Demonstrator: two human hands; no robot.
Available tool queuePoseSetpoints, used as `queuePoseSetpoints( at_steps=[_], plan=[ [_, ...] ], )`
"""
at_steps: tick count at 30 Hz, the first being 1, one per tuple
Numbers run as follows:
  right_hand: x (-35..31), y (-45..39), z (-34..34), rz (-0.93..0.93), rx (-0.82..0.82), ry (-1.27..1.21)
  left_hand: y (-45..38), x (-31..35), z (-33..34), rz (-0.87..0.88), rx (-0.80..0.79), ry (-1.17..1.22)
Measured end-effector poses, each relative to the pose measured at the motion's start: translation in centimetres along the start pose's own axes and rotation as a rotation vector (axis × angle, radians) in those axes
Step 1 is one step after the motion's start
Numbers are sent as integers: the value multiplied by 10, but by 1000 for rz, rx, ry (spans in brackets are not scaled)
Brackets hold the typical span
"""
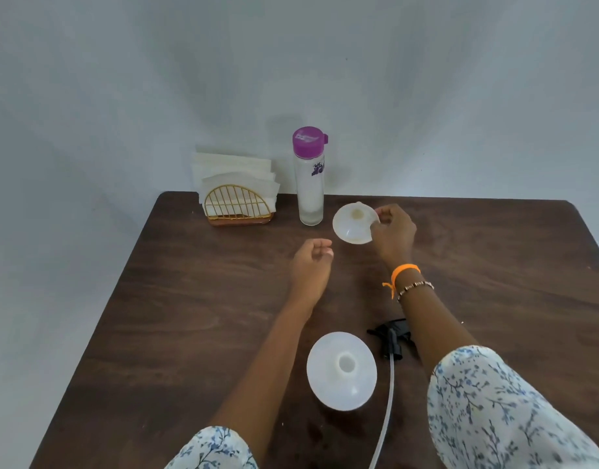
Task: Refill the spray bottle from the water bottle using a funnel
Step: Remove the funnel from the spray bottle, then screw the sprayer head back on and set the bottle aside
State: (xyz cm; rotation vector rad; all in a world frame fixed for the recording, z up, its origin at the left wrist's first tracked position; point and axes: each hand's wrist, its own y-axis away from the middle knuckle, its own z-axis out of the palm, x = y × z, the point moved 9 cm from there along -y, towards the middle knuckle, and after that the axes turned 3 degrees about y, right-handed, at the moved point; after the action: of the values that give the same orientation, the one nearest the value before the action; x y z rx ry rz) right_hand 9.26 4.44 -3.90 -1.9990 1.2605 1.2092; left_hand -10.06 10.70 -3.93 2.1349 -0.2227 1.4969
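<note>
A: Where is the funnel [353, 224]?

B: Far of the table's middle, just right of the water bottle [310, 179]. It is white and translucent, tilted so its wide mouth faces the camera. The right hand [392, 236] pinches its right rim between thumb and fingers. Whether its lower edge touches the wood or is just above it, I cannot tell.

A: And the other hand?

B: The left hand [309, 269] hovers over the table, near and left of the funnel, fingers loosely curled and holding nothing.

A: The spray bottle?

B: The spray bottle [341, 369] stands near the person, between the two forearms. It is white, seen from above, and its neck is open. Its black spray head [391, 340] lies on the table just to the right, partly under the right forearm, with a clear dip tube [386, 407] trailing towards the near edge.

A: The water bottle's state?

B: Upright at the far edge, purple lid closed, a small purple print on its clear body. How full it is I cannot tell.

A: Anything else?

B: A gold wire napkin holder [237, 204] with white napkins stands left of the water bottle. An orange band [404, 270] and a beaded bracelet [416, 287] sit on the right wrist. All of it rests on a dark wooden table [189, 316] against a pale wall.
</note>
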Motion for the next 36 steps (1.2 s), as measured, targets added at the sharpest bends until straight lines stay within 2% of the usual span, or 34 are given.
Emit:
queuePoseSetpoints(
  at_steps=[15, 21, 26, 29, 36],
  plan=[
    [14, -32, 25, -14, -109, 9, -5, -18, 16, -90, -47, 49],
    [20, 2, -13, -1, 11, -77, 15, -15, 11, -65, -47, 138],
    [24, 56, -46, 16, -70, -28, 46, -13, 1, -33, -19, 224],
    [36, 96, -56, 57, -161, 79, 68, -7, -6, 32, -9, 278],
    [56, 155, -57, 55, -239, 569, 118, -11, -23, 155, -34, 250]
  ],
)
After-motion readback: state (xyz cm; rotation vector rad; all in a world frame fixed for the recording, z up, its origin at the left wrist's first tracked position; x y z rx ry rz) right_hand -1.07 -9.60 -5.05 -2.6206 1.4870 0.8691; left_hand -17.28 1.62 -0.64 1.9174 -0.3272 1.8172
